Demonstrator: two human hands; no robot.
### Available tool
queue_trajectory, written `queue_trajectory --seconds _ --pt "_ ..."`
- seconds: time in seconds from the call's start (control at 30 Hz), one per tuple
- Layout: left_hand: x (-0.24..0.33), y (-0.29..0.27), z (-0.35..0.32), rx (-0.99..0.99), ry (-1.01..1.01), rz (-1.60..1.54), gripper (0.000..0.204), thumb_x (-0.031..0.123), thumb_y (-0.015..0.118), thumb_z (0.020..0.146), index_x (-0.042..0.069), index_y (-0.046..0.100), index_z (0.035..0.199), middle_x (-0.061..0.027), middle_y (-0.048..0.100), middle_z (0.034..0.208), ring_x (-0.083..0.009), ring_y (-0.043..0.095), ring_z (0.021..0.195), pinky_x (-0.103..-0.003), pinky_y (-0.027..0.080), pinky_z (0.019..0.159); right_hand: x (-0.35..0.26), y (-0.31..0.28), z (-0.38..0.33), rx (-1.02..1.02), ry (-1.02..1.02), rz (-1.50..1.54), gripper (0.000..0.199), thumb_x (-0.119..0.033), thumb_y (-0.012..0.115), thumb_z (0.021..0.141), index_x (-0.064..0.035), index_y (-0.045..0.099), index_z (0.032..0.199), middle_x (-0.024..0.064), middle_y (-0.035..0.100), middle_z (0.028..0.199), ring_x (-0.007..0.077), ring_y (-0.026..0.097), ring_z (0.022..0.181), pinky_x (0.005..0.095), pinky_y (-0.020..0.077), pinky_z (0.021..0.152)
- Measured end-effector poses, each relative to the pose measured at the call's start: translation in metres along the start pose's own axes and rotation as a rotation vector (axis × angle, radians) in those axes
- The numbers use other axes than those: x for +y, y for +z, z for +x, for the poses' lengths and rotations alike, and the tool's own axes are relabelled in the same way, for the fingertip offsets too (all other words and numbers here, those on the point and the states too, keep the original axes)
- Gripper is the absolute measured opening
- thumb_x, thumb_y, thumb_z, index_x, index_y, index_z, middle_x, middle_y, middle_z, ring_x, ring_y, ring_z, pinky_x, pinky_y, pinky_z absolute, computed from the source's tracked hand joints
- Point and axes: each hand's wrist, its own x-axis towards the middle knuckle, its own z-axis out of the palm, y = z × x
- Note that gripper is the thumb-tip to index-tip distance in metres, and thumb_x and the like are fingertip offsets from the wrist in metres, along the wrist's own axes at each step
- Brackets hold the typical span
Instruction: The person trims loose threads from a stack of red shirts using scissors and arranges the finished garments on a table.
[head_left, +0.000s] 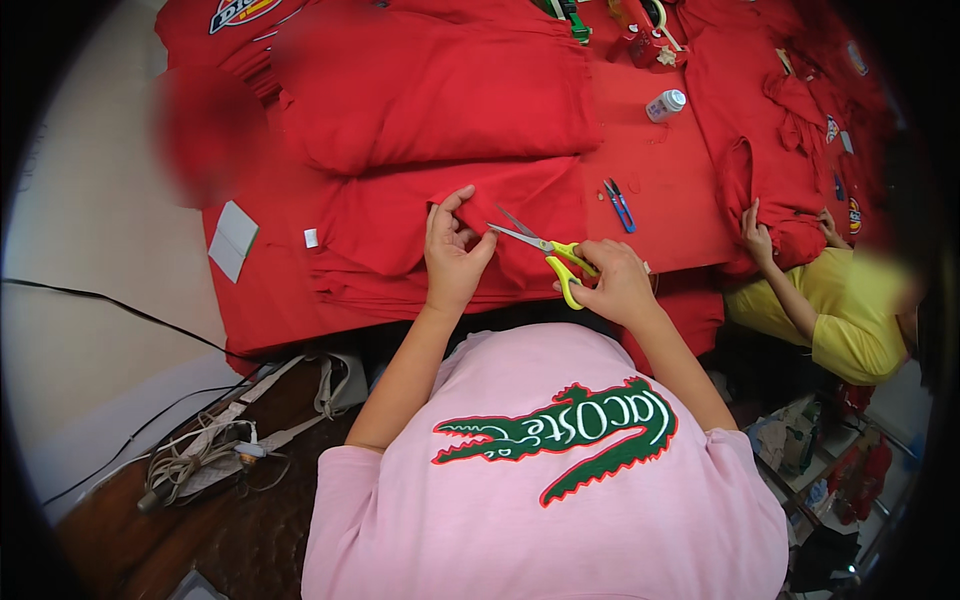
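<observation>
My right hand (615,285) grips a pair of scissors (563,279) with yellow-green handles. The scissors' metal blades are spread and point left, their tips close to the thumb of my left hand (456,255). That left hand is raised over a folded red garment (370,220), with its fingers curled and the thumb against them. Whatever it pinches is too small to make out. The red cloth lies in layers at the table's near edge, right behind both hands.
Blue thread snips (619,206) and a white bottle (666,105) lie to the right on the red-covered table (650,170). A tape dispenser (648,40) stands farther back. Leftward is a pale card (233,240). A co-worker in yellow (815,310) handles red cloth at right.
</observation>
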Motion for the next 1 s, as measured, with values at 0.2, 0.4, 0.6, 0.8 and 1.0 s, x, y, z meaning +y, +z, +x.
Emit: queue_trajectory --seconds 0.2,0.4,0.6,0.8,1.0 --pt "0.010 -0.011 0.000 -0.089 0.011 0.117 0.076 -0.021 0.065 0.082 0.001 0.042 0.151 -0.0067 0.047 0.133 -0.0132 0.060 0.116 -0.027 0.058 0.096 -0.003 0.017 0.016 -0.007 -0.041 0.038 0.042 -0.038 0.086 0.075 -0.0058 0.069 0.096 0.0066 0.061 0.074 0.0263 0.059 0.073 0.0411 0.0427 0.072" --pt "0.006 -0.014 -0.001 -0.072 -0.002 0.134 0.085 -0.020 0.066 0.082 0.003 0.034 0.157 -0.0077 0.047 0.141 -0.0140 0.063 0.114 -0.025 0.057 0.092 -0.016 0.020 0.028 -0.055 -0.031 0.073 0.038 -0.039 0.083 0.076 -0.0074 0.066 0.087 0.0056 0.061 0.070 0.0268 0.060 0.073 0.0408 0.0426 0.072" --pt "0.003 -0.021 -0.001 -0.073 -0.032 0.152 0.083 -0.019 0.068 0.084 0.002 0.035 0.157 -0.0078 0.047 0.143 -0.0128 0.062 0.111 -0.024 0.056 0.089 -0.010 0.031 0.025 -0.071 0.027 0.167 0.035 -0.034 0.087 0.077 -0.0048 0.068 0.084 0.0077 0.061 0.065 0.0258 0.057 0.059 0.0390 0.0421 0.068" --pt "-0.007 -0.029 0.004 -0.009 0.005 0.104 0.072 -0.017 0.067 0.089 0.000 0.042 0.154 -0.0062 0.047 0.141 -0.0102 0.058 0.108 -0.023 0.054 0.092 -0.016 0.030 0.020 -0.128 0.151 0.269 0.027 -0.029 0.083 0.081 -0.0048 0.072 0.087 0.0090 0.063 0.063 0.0266 0.060 0.056 0.0391 0.0446 0.071" --pt "0.005 -0.021 0.001 0.002 0.015 0.104 0.079 -0.020 0.063 0.089 0.003 0.035 0.159 -0.0049 0.046 0.142 -0.0085 0.056 0.107 -0.023 0.053 0.092 -0.018 0.036 0.024 -0.024 0.020 0.177 0.034 -0.034 0.086 0.078 -0.0055 0.069 0.085 0.0085 0.062 0.066 0.0265 0.059 0.061 0.0388 0.0420 0.068"
